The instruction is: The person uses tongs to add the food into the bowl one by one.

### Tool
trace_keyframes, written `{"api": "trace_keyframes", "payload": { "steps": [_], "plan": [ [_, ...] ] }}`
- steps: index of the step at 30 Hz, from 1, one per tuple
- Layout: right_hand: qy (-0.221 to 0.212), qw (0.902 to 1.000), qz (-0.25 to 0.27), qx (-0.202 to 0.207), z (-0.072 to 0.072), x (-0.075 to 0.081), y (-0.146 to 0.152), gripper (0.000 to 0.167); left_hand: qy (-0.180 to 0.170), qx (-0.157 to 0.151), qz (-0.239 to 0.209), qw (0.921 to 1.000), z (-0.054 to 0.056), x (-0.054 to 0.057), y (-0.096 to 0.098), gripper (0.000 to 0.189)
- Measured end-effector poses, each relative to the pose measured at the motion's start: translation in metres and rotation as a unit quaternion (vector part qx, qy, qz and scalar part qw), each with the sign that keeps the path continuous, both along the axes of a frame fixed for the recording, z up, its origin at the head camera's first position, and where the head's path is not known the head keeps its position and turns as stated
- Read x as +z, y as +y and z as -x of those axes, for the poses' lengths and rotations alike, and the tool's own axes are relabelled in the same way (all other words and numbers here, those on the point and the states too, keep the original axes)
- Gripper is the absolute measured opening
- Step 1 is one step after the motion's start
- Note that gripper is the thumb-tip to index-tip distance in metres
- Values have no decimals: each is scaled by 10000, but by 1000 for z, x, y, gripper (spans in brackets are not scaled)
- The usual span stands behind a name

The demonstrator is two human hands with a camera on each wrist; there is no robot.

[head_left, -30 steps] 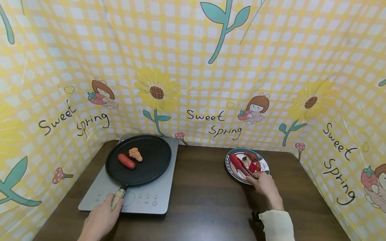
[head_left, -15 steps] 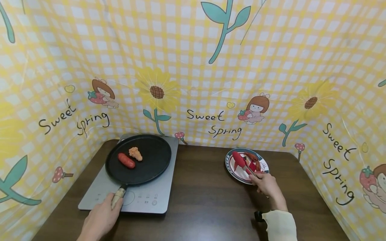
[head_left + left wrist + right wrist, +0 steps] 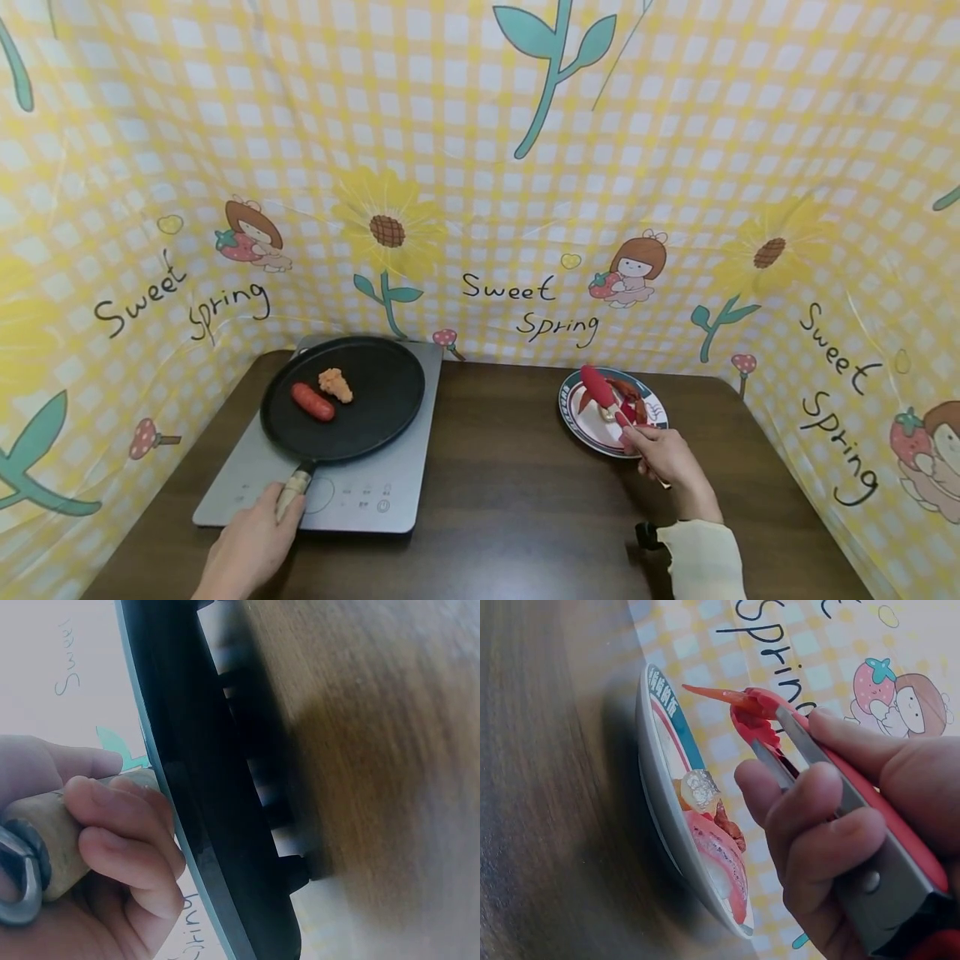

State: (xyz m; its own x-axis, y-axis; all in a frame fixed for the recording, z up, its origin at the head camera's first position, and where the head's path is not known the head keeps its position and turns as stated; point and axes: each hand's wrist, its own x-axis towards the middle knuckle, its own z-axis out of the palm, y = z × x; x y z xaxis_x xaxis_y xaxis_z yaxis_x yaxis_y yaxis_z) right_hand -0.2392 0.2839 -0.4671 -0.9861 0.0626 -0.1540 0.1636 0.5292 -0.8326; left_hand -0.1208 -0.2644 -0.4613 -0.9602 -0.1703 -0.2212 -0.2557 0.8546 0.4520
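The tongs (image 3: 597, 387) reach farther back than 1 sec. ago (tips by the plate's (image 3: 567, 424) far rim, head view), orange piece (image 3: 726, 695) w/ them. R hand (image 3: 666, 457) sits slightly further R.

Kitchen-like cooking corner; whether in a home cannot be told. Hob (image 3: 408, 467), one, flat, touch-panel: beneath and beyond fingers of the left hand (image 3: 251, 533). Pan (image 3: 382, 408), black, on hob: body just beyond same fingers. Tongs (image 3: 597, 387), one pair: within fingers of the right hand (image 3: 666, 460). Plate (image 3: 567, 408): below these. Cloth (image 3: 480, 208), yellow-checked, sunflower-printed: beyond both, screening table (image 3: 495, 475).
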Motion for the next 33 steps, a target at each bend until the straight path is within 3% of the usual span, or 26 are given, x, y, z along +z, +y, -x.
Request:
{"api": "trace_keyframes", "payload": {
  "steps": [10,20,33],
  "plan": [
    [-220,9985,476,-144,1,-5,1,51,132,-65,82,9999,0,1,0,68],
    [-396,9921,1185,-100,3,-2,-6,58,-39,-29,22,10000,0,1,0,72],
    [-380,9880,1493,85,6,-4,-25,58,-32,-63,83,9999,0,-1,0,71]
  ]
}}
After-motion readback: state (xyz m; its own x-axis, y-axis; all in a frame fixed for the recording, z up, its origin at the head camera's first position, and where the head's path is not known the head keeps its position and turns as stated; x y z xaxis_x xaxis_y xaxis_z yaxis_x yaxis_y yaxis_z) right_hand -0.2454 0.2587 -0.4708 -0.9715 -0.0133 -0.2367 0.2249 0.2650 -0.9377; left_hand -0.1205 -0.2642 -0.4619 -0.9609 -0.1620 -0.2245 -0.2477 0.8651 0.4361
